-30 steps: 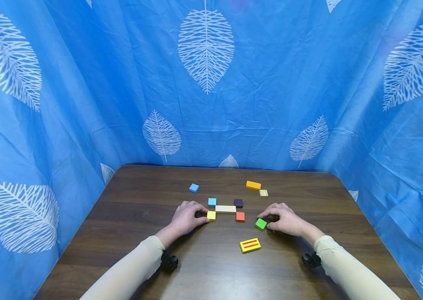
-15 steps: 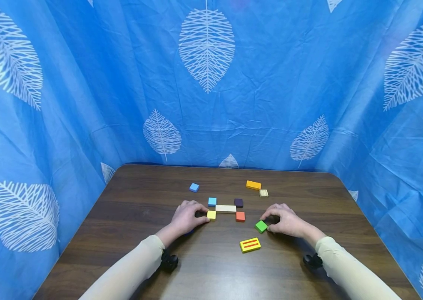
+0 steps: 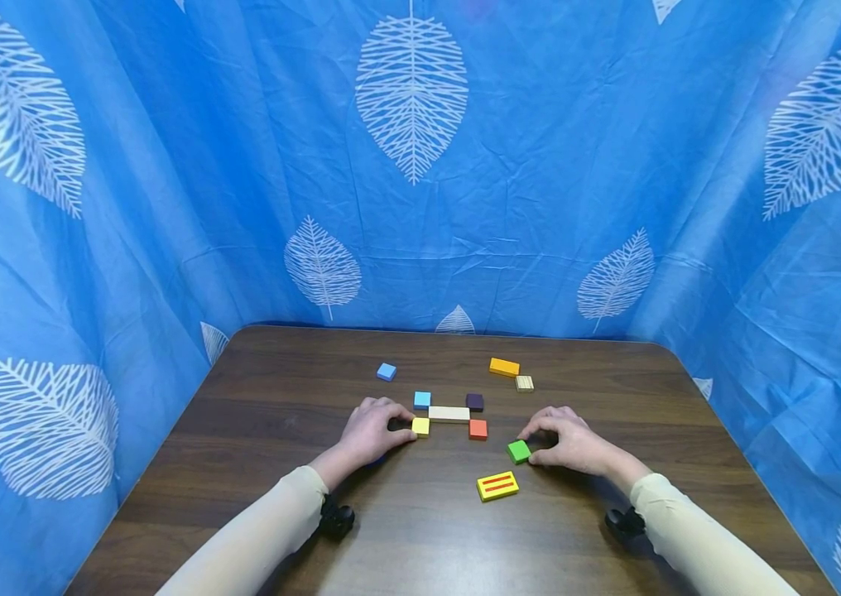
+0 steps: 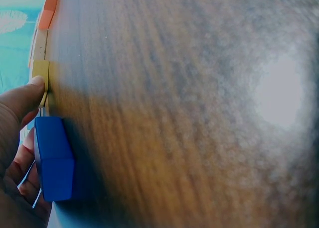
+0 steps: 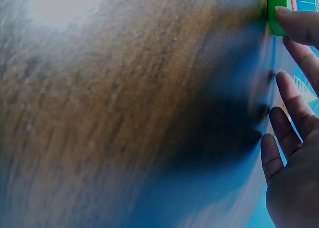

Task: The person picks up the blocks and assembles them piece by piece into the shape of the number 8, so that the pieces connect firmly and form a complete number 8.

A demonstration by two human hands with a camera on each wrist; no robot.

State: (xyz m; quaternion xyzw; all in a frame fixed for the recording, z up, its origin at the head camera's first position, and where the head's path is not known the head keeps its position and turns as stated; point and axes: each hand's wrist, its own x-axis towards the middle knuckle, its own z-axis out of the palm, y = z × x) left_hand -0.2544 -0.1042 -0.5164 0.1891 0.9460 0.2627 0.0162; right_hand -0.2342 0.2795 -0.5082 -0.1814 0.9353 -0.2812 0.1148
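Observation:
My left hand (image 3: pixel 372 433) has its thumb and index finger at the left end of a small yellow block (image 3: pixel 420 428), pinching it. In the left wrist view, the thumb presses on that yellow block (image 4: pixel 41 73), and a dark blue block (image 4: pixel 54 158) stands beside the lower fingers. My right hand (image 3: pixel 568 440) pinches a green block (image 3: pixel 519 451) by thumb and index finger on the table; the other fingers are spread apart in the right wrist view. Between the hands lies a cream bar (image 3: pixel 449 415), with light blue (image 3: pixel 422 401), dark purple (image 3: pixel 474 402), red (image 3: pixel 478 430) and yellow blocks at its corners.
A yellow block with red stripes (image 3: pixel 497 487) lies nearer the person. Farther back are a blue block (image 3: pixel 386 372), an orange block (image 3: pixel 504 367) and a striped beige block (image 3: pixel 524 383). All rest on a dark wooden table (image 3: pixel 301 364) before a blue leaf-patterned curtain (image 3: pixel 510 273).
The green block has turned and shifted slightly toward the person, along with my right thumb and index finger. My left hand stays at the yellow block.

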